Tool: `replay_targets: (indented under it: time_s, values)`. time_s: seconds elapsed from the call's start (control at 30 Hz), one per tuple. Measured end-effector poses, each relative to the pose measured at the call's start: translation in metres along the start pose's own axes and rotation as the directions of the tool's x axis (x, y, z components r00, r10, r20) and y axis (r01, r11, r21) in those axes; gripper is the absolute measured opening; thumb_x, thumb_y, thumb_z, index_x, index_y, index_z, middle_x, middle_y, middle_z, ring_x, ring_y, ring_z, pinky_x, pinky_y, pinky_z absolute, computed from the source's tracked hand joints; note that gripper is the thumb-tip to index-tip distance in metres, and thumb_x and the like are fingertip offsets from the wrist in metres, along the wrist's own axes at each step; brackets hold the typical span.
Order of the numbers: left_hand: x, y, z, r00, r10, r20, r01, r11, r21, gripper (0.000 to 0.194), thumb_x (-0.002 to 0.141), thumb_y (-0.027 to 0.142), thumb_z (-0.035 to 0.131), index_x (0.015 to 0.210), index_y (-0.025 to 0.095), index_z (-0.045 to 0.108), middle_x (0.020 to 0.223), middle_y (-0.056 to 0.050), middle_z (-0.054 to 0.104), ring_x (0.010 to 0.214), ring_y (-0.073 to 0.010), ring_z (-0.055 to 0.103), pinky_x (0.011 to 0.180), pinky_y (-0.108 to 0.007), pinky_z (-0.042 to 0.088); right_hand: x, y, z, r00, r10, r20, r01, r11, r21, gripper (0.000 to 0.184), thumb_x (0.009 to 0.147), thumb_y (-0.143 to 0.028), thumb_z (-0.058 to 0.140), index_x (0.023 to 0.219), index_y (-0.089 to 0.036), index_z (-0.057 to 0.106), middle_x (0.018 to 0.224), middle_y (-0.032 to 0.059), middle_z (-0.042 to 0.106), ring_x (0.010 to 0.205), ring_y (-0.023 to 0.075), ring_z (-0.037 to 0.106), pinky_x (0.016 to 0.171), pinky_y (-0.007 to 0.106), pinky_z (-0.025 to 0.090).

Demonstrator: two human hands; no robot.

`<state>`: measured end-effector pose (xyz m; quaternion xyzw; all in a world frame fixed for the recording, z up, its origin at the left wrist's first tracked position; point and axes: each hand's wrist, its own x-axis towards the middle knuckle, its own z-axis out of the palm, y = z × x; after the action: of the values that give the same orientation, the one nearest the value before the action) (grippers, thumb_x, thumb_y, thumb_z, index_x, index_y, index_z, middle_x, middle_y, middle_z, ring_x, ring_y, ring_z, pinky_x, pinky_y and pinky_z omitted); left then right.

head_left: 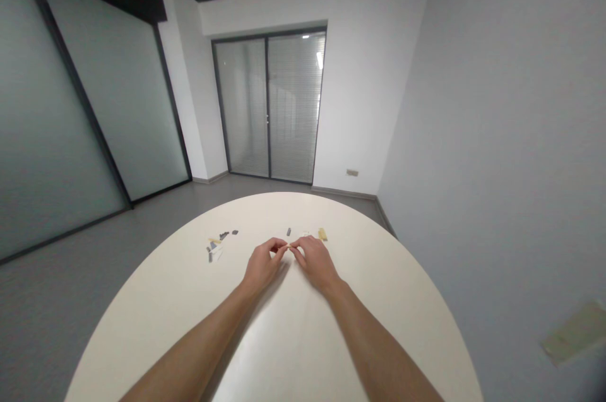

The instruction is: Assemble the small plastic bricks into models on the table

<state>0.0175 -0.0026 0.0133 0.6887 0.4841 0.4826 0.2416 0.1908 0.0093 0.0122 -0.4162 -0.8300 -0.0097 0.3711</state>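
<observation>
The left hand (pixel 261 262) and right hand (pixel 317 259) pinch 1 tiny piece (pixel 288 246) between them, likely to keep it steady.

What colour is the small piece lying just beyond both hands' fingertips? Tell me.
Grey; the small piece shows best in the head view, the only one.

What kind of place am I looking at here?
Probably an office or meeting room: frosted glass panels line the left side, blinds show at the glazed double door, and a pale table with a rounded edge stands in front.
</observation>
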Motion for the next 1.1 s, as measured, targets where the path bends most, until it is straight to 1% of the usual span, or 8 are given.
replay_targets:
  time_s: [0.17,0.4,0.87,1.1]
  values:
    - [-0.0009,0.0009,-0.0012,1.0,0.011,0.001,-0.011,1.0,-0.02,0.025,0.086,0.04,0.056,0.095,0.02,0.07,0.09,-0.005,0.074,0.082,-0.0194,0.065,0.08,-0.032,0.049,0.0006,0.0003,0.0001,1.0,0.004,0.006,-0.004,1.0,-0.012,0.01,0.096,-0.027,0.057,0.097,-0.02,0.064,0.094,0.0043,0.07,0.093,0.0207,0.061,0.084,0.035,0.044]
    - [-0.0004,0.0008,-0.0011,1.0,0.0,0.009,0.001,1.0,-0.012,0.025,0.086,0.038,0.056,0.091,0.02,0.072,0.089,-0.005,0.074,0.081,-0.0198,0.065,0.08,-0.033,0.049,0.0006,0.0002,-0.0003,1.0,0.004,0.011,-0.004,1.0,-0.003,0.016,0.098,-0.029,0.053,0.098,-0.02,0.065,0.095,0.0051,0.07,0.093,0.0209,0.061,0.084,0.036,0.044]
    - [0.0001,-0.0009,-0.0009,1.0,-0.002,0.007,0.002,1.0,-0.002,0.026,0.086,0.038,0.056,0.094,0.021,0.074,0.094,-0.005,0.075,0.083,-0.0197,0.066,0.081,-0.032,0.05,0.0014,-0.0018,-0.0024,0.999,0.016,0.028,-0.015,1.0,-0.028,0.019,0.099,-0.031,0.05,0.097,-0.02,0.065,0.094,0.0056,0.07,0.092,0.0208,0.062,0.082,0.035,0.044]
    - [-0.0003,0.0013,-0.0025,1.0,0.004,0.017,-0.004,1.0,0.012,0.026,0.088,0.038,0.054,0.092,0.021,0.073,0.092,-0.004,0.075,0.082,-0.0193,0.066,0.08,-0.031,0.049,0.0014,-0.0022,-0.0029,0.999,0.021,0.038,-0.02,0.999,-0.032,0.023,0.101,-0.033,0.047,0.095,-0.02,0.065,0.094,0.0055,0.07,0.091,0.0207,0.062,0.082,0.034,0.044]
